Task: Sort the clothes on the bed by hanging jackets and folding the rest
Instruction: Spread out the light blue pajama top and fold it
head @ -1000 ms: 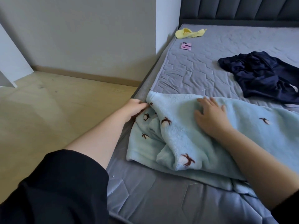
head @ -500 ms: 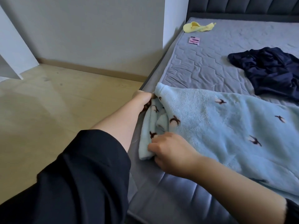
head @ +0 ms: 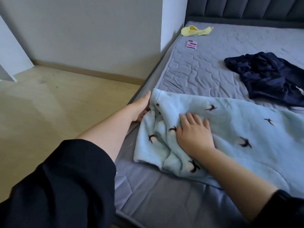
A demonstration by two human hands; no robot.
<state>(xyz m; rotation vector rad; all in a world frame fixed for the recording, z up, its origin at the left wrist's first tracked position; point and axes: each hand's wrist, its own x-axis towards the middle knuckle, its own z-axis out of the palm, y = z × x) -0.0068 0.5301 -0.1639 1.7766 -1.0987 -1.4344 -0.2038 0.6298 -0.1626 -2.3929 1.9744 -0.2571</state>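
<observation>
A light blue fleece garment (head: 233,129) with small dark bird prints lies spread across the near part of the grey mattress (head: 202,69). My left hand (head: 139,107) holds its left edge at the side of the bed, fingers tucked under the fabric. My right hand (head: 194,132) lies flat on top of the fleece near its bunched left end, fingers spread. A crumpled navy garment (head: 264,78) lies farther back on the right. A small yellow garment (head: 195,30) sits near the headboard.
A pink phone (head: 191,44) lies on the mattress near the yellow piece. The dark padded headboard (head: 246,9) is at the back. Left of the bed are a wooden floor (head: 57,104), a grey wall and a white panel (head: 9,51).
My right hand let go of the bunched lower left corner and moved up onto the fleece, now lying flat. My left hand stayed at the left edge.
</observation>
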